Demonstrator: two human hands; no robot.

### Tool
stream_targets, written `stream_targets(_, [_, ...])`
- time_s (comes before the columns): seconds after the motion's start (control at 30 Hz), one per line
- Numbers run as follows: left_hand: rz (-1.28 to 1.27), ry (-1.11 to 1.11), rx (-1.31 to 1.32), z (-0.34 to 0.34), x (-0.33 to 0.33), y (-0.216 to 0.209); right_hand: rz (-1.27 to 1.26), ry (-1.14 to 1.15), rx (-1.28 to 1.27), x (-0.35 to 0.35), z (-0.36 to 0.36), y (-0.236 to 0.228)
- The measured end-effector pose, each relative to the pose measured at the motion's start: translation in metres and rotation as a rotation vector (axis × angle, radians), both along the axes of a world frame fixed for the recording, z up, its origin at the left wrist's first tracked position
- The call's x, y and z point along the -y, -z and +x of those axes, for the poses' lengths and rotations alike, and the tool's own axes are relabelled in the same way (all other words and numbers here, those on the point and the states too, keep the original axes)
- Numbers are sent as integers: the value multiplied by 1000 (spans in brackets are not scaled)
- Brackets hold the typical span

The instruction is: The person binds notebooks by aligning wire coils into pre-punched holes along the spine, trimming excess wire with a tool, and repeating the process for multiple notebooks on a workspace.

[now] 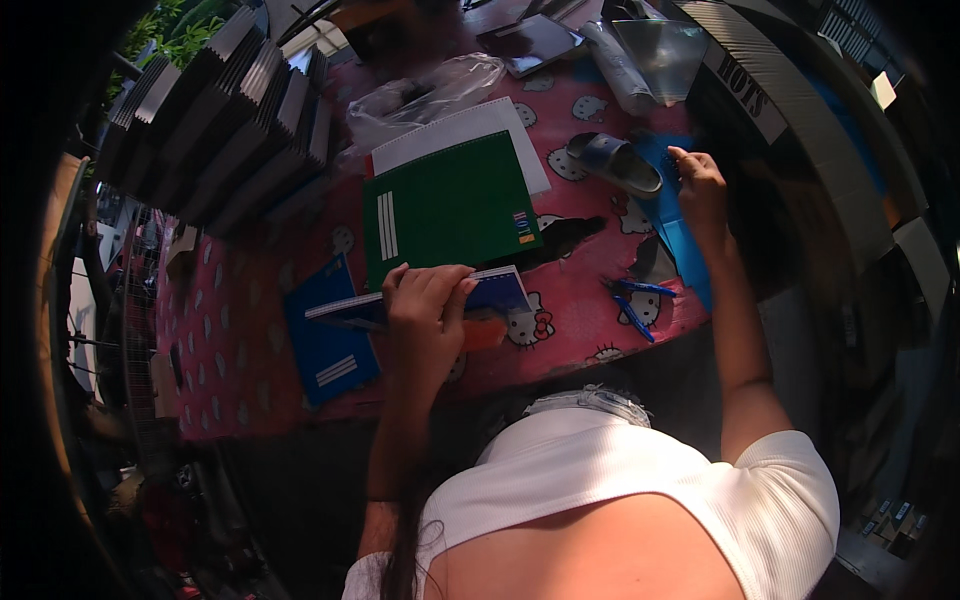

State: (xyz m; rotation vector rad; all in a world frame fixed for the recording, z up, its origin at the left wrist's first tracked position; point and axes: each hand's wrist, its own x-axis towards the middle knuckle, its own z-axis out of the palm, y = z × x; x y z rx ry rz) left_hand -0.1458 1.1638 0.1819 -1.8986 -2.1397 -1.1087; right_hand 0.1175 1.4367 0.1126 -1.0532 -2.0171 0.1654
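- Blue notebook (pixel 325 300) is laid on the pink tablecloth (pixel 230 350).
- Blue-covered pad (pixel 503 290) is gripped by the left hand (pixel 428 308), fingers closed over its upper edge, just nearside of the green notebook (pixel 450 200).
- Right hand (pixel 702 187) is held half-curled by the blue sheet (pixel 685 238); whether anything is pinched cannot be told.

Head view: left fisheye of a head-worn pair, picture upright.
Lens looks steeply down and forward over the wearer's white shirt (pixel 600 475), lower centre, onto the bench (pixel 235 340) at mid-frame; close range, with left hand (pixel 430 300) and right hand (pixel 703 188) both inside the field. Wide coverage: edges bow toward the rim, corners fall to black.
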Motion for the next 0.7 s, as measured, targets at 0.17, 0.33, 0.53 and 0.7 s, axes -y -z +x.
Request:
stream_targets(0.17, [11, 29, -20, 10, -3, -11, -455, -793, -385, 135, -59, -48])
stream_targets(0.33, [78, 40, -45, 11, -4, -7, -345, -672, -279, 144, -66, -58])
stream_targets(0.53, [48, 47, -34, 12, 0, -18, -484, -887, -119, 138, -63, -81])
stream_targets(0.7, [87, 52, -34, 11, 9, -12, -491, -855, 40, 143, -63, -88])
